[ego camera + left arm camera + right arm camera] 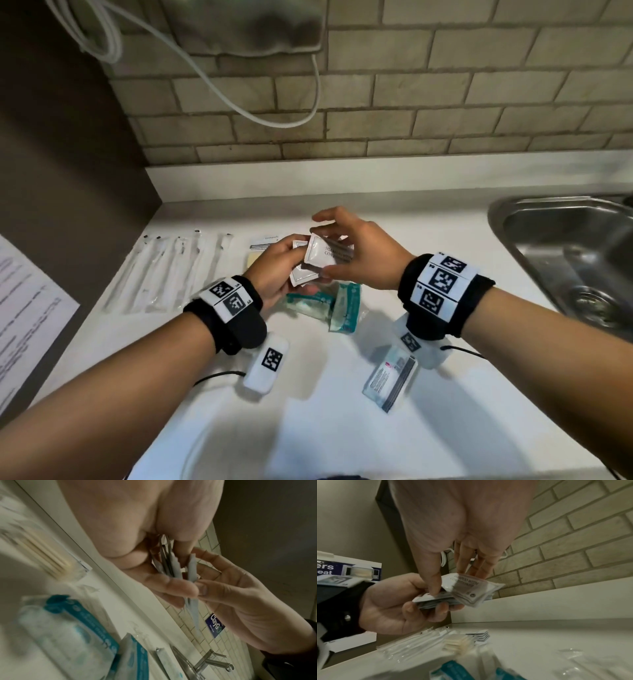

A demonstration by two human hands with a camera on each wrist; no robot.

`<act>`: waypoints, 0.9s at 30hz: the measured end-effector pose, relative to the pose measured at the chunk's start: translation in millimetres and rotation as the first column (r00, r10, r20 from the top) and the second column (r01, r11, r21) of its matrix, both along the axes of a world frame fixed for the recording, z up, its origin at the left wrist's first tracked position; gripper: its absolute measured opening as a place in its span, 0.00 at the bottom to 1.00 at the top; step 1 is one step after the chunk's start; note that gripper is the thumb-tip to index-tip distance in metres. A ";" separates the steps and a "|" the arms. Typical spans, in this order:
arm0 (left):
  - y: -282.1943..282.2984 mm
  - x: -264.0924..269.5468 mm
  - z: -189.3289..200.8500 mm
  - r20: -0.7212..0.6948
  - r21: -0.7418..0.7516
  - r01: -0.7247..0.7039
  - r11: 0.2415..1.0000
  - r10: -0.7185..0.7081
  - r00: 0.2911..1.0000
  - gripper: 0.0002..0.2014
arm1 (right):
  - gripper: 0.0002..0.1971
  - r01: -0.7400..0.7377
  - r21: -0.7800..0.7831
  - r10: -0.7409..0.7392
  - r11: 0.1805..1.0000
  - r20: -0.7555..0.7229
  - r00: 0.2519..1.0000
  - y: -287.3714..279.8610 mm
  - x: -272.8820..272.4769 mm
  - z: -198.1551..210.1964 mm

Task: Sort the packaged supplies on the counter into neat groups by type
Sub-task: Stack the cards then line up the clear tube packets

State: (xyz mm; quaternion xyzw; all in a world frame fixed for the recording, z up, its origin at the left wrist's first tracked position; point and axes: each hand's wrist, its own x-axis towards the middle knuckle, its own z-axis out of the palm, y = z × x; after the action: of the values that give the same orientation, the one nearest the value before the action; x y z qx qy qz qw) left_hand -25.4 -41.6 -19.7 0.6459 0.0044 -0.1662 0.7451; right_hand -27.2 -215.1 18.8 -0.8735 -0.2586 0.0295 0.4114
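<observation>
The white counter (428, 240) bears clear-wrapped sticks (164, 270) (in a row), teal packets (329, 305) and a barcoded pouch (390, 380).

**Packets hem in the counter's middle and left; bare surface lies near and far**

Clear sleeves (164, 270) cover the left strip of the counter (308, 428). Teal packets (329, 305) lie mid-counter, a labelled packet (390, 380) to their right. The sink (561, 253) bounds the right. Bare counter runs along the near edge and behind the packets, before the brick wall (411, 85).
</observation>
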 end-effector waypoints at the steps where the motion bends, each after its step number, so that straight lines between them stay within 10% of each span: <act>1: 4.7 -1.9 -1.0 -0.012 -0.011 -0.002 1.000 0.002 1.000 0.07 | 0.38 -0.011 -0.014 0.011 1.000 -0.006 1.000 4.1 -1.2 -0.4; 6: 22.1 -10.4 1.1 -0.096 -0.111 -0.017 0.994 0.006 0.995 0.17 | 0.40 -0.065 -0.103 0.066 0.993 0.006 0.998 26.1 -2.4 -1.2; 13: 51.1 -7.7 1.8 0.040 0.138 -0.118 0.983 0.113 0.993 0.11 | 0.51 0.012 -0.198 -0.009 0.980 0.014 1.000 44.0 -0.7 0.2; 22: 91.9 1.8 4.4 0.071 0.134 -0.300 0.944 0.293 0.953 0.11 | 0.33 -0.153 -0.773 0.098 0.616 -0.117 0.988 53.4 -9.7 -57.1; 27: 93.3 0.5 0.9 0.068 0.148 -0.242 0.959 0.234 0.970 0.10 | 0.35 -0.085 -0.766 -0.012 0.637 -0.120 0.993 36.5 -13.7 -61.5</act>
State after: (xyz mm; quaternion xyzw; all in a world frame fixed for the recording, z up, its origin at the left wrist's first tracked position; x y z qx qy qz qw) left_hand -25.0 51.7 -18.8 0.7008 0.0764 -0.0585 0.7069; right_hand -40.9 -178.6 -42.6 -0.9568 -0.2152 0.1948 0.0140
